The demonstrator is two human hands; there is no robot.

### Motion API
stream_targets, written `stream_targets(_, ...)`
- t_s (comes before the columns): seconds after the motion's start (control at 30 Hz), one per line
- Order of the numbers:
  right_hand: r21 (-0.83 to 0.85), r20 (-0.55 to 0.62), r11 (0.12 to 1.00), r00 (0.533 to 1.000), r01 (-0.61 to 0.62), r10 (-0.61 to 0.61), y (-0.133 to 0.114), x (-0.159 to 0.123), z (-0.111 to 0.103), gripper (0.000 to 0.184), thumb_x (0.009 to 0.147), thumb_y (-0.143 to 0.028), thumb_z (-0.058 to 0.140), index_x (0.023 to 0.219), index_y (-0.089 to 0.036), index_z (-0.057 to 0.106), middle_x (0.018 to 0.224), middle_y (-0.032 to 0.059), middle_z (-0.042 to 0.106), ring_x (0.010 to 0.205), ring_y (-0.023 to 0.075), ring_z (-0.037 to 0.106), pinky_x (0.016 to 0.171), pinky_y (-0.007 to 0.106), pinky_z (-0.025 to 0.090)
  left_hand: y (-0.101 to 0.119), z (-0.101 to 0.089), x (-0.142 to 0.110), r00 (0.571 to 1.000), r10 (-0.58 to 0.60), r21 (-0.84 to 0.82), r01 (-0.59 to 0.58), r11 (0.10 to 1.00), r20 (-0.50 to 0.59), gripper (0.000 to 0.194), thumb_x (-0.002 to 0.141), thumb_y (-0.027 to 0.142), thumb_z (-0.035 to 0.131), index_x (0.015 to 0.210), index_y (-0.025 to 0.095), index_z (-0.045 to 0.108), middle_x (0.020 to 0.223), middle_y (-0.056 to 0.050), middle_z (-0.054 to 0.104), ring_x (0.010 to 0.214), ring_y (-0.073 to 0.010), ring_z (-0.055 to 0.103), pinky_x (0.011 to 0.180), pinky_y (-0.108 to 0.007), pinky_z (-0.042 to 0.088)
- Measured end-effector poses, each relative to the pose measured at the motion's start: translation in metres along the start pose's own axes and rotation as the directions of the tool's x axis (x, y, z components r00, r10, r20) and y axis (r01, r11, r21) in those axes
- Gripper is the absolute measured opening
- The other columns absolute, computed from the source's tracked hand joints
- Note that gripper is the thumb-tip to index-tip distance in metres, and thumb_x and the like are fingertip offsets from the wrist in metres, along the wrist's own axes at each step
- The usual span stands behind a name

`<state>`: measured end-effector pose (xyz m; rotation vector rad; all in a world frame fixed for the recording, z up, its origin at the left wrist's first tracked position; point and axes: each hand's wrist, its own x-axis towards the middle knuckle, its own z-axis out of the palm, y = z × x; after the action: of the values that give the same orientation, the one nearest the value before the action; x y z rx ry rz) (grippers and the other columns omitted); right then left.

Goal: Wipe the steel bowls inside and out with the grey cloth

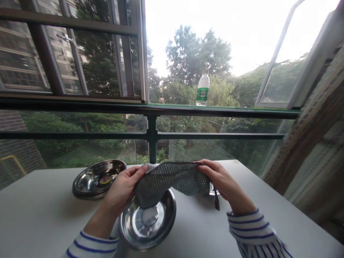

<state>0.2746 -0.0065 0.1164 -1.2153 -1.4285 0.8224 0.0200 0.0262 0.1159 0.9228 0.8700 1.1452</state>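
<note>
A dark grey mesh cloth, sagging in the middle and dotted with small holes, is stretched between my hands. My left hand pinches its left end with thumb on top, where a small whitish patch shows. My right hand grips the upper right edge, and a short dark strip hangs down beside it. Under the cloth, a shiny steel bowl stands on the white table, its back rim partly covered. Another shiny metal item peeks out behind the cloth near my right hand, mostly hidden.
Stacked steel bowls with a yellow and pink sticker sit at the back left of the table. Beyond it runs a dark green railing. A plastic bottle with a green label stands above the rail. Curtains hang at right.
</note>
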Motion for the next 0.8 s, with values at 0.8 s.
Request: stream_targets(0.8,-0.419,-0.17,0.907,0.985,-0.041,-0.034,0.013,0.008,-0.006,0.045,0.079,-0.046,0.055,0.117,-0.021,0.058,0.084,0.004,0.062,0.073,0.0198,0.058,0.072,0.035,0.044,0.01,0.004,-0.033,0.726,0.553,0.692,-0.641,0.331,0.409,0.008,0.075,0.028,0.065,0.078,0.026,0.072,0.09,-0.001,0.068,0.085,-0.0153,0.062,0.075,-0.021,0.047)
